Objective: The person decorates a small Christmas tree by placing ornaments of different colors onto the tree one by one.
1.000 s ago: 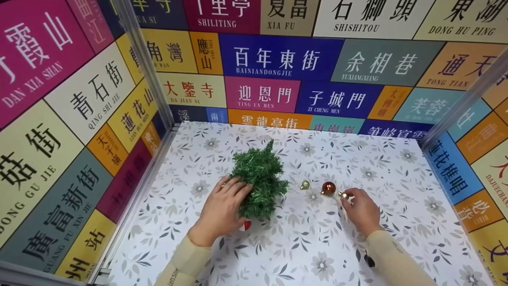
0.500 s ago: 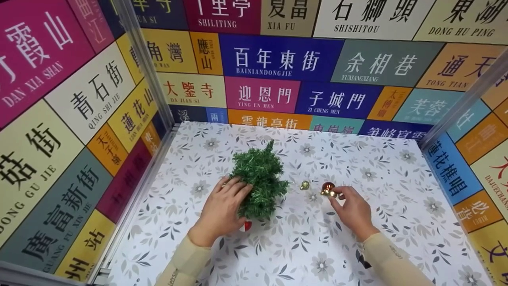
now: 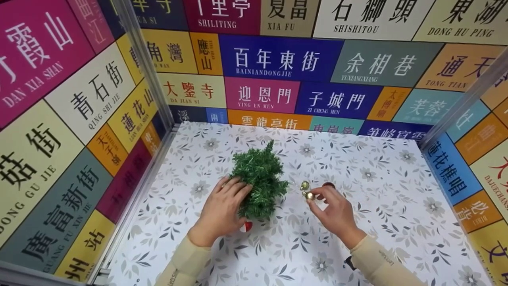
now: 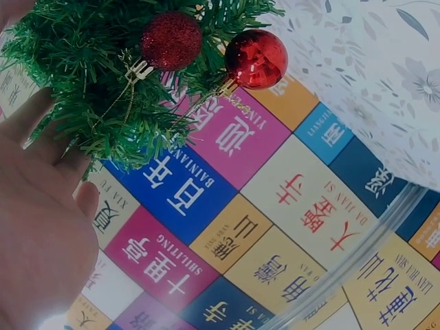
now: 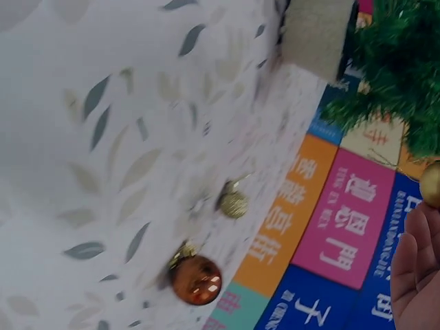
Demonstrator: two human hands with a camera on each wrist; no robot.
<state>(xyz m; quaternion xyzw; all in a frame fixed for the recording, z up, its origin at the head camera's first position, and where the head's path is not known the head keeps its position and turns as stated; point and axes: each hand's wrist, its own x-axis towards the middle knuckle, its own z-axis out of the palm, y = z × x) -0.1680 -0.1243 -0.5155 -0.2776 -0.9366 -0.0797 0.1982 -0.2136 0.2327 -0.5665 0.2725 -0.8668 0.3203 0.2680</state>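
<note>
A small artificial Christmas tree (image 3: pixel 260 174) stands on the table. My left hand (image 3: pixel 224 206) grips its left side, with the fingers laid over the branches. In the left wrist view, a glittery red bauble (image 4: pixel 172 41) and a shiny red bauble (image 4: pixel 256 59) hang on the tree close to that hand. To the right of the tree, my right hand (image 3: pixel 335 212) pinches a shiny gold bauble (image 3: pixel 310 196) between thumb and fingertips. A smaller glittery gold bauble (image 3: pixel 304 185) lies just beyond it. Behind my right fingers, a red bauble (image 3: pixel 328 184) is mostly hidden in the head view.
The tabletop (image 3: pixel 381 222) has a white leaf-and-flower cover. Walls of coloured street-name panels (image 3: pixel 278 55) enclose it at the back and sides, with metal posts (image 3: pixel 147 59) in the corners. A red-and-white piece (image 3: pixel 247 226) shows below the tree, by the left thumb.
My right hand has moved left with the gold bauble, past the red bauble and nearer the tree. The left hand and the tree have stayed in place.
</note>
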